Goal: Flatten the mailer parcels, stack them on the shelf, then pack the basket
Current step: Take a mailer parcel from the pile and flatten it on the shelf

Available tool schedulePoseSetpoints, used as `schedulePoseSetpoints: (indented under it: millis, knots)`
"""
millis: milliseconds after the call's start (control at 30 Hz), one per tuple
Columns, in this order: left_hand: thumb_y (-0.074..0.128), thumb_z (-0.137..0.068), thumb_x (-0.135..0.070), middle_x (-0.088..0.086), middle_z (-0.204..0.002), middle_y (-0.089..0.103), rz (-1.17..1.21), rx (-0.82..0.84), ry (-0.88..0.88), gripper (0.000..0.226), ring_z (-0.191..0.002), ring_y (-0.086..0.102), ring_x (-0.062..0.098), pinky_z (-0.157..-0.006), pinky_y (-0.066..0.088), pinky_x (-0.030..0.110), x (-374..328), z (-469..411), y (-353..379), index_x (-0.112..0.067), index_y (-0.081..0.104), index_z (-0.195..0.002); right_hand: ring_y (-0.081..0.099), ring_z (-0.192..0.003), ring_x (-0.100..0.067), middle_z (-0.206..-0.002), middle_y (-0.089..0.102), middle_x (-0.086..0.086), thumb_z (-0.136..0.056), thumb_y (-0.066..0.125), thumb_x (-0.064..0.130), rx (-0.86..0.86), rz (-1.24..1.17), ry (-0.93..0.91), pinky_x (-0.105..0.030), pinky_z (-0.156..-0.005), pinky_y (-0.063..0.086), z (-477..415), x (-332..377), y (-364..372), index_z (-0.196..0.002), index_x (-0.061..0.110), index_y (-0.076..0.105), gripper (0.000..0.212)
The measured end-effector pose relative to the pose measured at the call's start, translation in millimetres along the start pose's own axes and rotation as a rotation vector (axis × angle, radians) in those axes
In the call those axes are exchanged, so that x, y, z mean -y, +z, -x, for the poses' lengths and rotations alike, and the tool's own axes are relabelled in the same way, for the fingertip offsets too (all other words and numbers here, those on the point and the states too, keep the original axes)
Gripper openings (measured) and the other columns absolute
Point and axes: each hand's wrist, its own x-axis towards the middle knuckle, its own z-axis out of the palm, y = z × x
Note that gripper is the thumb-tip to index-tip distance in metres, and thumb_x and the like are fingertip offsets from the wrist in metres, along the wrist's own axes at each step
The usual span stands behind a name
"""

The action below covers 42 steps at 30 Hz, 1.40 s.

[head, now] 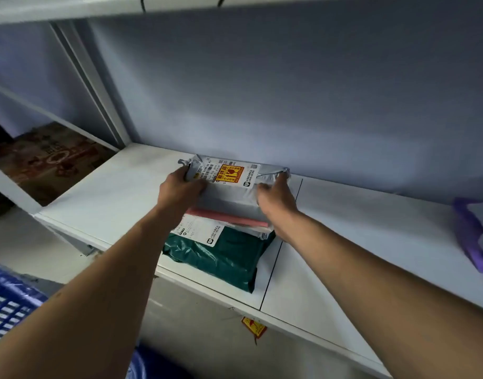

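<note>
Mailer parcels (221, 206) are sitting in one stack near the middle of the white shelf (112, 192), with the back of the stack close to the wall (289, 91). The shelf is taking up most of the view.

- **Basket:** The blue basket (5, 302) is showing at bottom left, below the shelf and well apart from the stack. Its contents are not visible, so packing is looking not yet begun.
- **Other things:** A cardboard box (49, 157) is lying in the next bay to the left. A purple parcel (469, 233) is lying at the far right of the shelf, apart from the stack and looking crumpled. It is probably waiting to be flattened and stacked.
- **Stack, bottom up:** The green mailer (229, 258) is at the bottom, reaching towards the shelf's front edge. The white mailer (199, 228) and the pink mailer (226, 216) are peeking out above it. The grey mailer (234, 191) is on top.
- **Hands:** The left hand (180, 190) is gripping the grey mailer's left end, fingers curled round it. The right hand (275, 196) is gripping the right end the same way. Both are likely pressing and squaring it onto the stack.
- **Label:** An orange sticker (229, 175) is facing up on the grey mailer.

Flattening and stacking are looking well along, with four mailers in the stack. The purple parcel and the whole basket step are looking left to do.
</note>
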Motion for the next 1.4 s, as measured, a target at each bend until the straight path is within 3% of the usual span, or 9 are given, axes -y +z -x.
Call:
schedulePoseSetpoints:
  millis: [233,300,400,500,733,867,1033,1200,1400]
  knots:
    - [0.058,-0.067,-0.052,0.006,-0.112,0.064,-0.168,0.089,-0.049,0.057,-0.103,0.058,0.032,-0.092,0.051,0.046,1,-5,2,-0.031,0.056,-0.12,0.049,-0.09,-0.02,-0.126,0.048,0.0,-0.096,0.038,0.03,-0.02,0.014,0.066,-0.022,-0.053,0.033,-6,-8,7,-0.153,0.029,-0.013,0.077]
    - [0.056,-0.073,-0.054,0.011,-0.126,0.056,-0.386,0.057,-0.059,0.066,-0.116,0.05,0.036,-0.1,0.043,0.047,-6,-7,3,-0.027,0.046,-0.132,0.058,-0.09,-0.02,-0.131,0.054,-0.004,-0.098,0.039,0.032,-0.01,0.001,0.103,-0.024,-0.058,0.044,0,-2,3,-0.154,0.027,-0.003,0.07]
    - [0.056,-0.088,-0.042,0.013,-0.136,0.047,-0.538,-0.107,0.08,0.053,-0.129,0.039,0.033,-0.105,0.033,0.046,-20,0,1,-0.016,0.044,-0.133,0.059,-0.107,-0.028,-0.132,0.054,-0.009,-0.095,0.046,0.043,-0.046,-0.018,0.119,-0.04,-0.088,0.053,11,3,-6,-0.146,0.017,0.023,0.062]
    - [0.05,-0.095,-0.036,0.016,-0.136,0.05,-0.507,-0.129,0.2,0.046,-0.127,0.042,0.033,-0.105,0.034,0.044,-31,10,2,-0.009,0.048,-0.132,0.056,-0.114,-0.033,-0.133,0.054,-0.016,-0.096,0.044,0.051,-0.072,0.022,0.099,-0.043,-0.096,0.049,23,10,-24,-0.14,0.008,0.035,0.062]
    - [0.048,-0.099,-0.026,0.013,-0.141,0.053,-0.419,0.078,0.259,0.042,-0.126,0.05,0.03,-0.101,0.039,0.033,-89,70,37,-0.012,0.052,-0.138,0.031,-0.143,-0.028,-0.158,0.026,-0.006,-0.099,0.038,0.054,-0.016,0.061,0.087,-0.037,-0.11,0.031,58,2,-111,-0.153,0.011,0.023,0.071]
    - [0.044,-0.1,-0.027,0.015,-0.128,0.062,-0.428,0.205,0.318,0.034,-0.113,0.057,0.033,-0.083,0.041,0.029,-121,109,85,-0.011,0.063,-0.124,0.028,-0.144,-0.024,-0.159,0.026,-0.001,-0.098,0.038,0.054,-0.016,0.136,0.052,-0.034,-0.112,0.027,75,-18,-174,-0.153,0.013,0.025,0.069]
    - [0.046,-0.099,-0.032,0.008,-0.133,0.059,-0.371,0.336,0.284,0.035,-0.123,0.052,0.031,-0.097,0.04,0.029,-138,149,153,-0.015,0.063,-0.124,0.025,-0.145,-0.02,-0.16,0.023,0.003,-0.097,0.037,0.056,-0.03,0.202,0.089,-0.033,-0.113,0.024,91,-45,-239,-0.153,0.017,0.025,0.069]
    - [0.045,-0.1,-0.025,0.018,-0.121,0.063,-0.137,0.525,0.169,0.032,-0.115,0.057,0.033,-0.096,0.045,0.033,-167,199,224,-0.001,0.064,-0.108,0.026,-0.145,-0.019,-0.159,0.023,0.004,-0.098,0.037,0.054,-0.103,0.21,0.158,-0.032,-0.113,0.025,98,-84,-310,-0.153,0.021,0.027,0.066]
    - [0.045,-0.099,-0.035,0.011,-0.107,0.061,-0.006,0.618,0.057,0.026,-0.101,0.058,0.028,-0.089,0.042,0.032,-192,234,285,-0.02,0.053,-0.08,0.055,-0.118,-0.024,-0.137,0.054,-0.002,-0.098,0.039,0.051,-0.183,0.254,0.178,-0.027,-0.091,0.042,98,-115,-365,-0.137,0.021,0.05,0.05]
